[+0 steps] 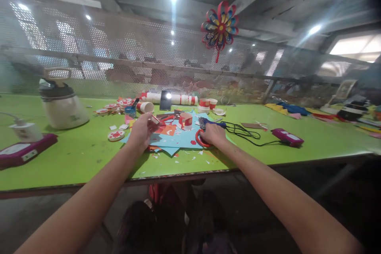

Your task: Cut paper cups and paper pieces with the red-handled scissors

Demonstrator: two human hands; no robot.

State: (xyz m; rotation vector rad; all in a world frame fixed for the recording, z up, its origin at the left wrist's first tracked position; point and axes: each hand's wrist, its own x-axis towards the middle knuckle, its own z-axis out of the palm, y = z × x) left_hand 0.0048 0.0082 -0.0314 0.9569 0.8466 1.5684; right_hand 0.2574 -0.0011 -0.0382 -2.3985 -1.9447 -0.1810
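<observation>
My left hand (142, 130) is closed on a small white and red piece (155, 119) above the left side of blue paper sheets (178, 140). At the sheets' right side, my right hand (213, 131) is closed over red-handled scissors (201, 141), with a blue-handled tool (218, 123) and its black cable beside the fingers. Between the hands stands a red and white paper cup piece (185, 120), near orange paper scraps (169, 129). A round white piece with red dots (116, 135) lies left of my left hand.
A large jug (62, 105) and a purple power strip (28, 150) stand at left. Behind the sheets are a phone (165, 100), stacked cups (204, 105) and a long white roll (181, 99). Another purple strip (287, 137) lies at right.
</observation>
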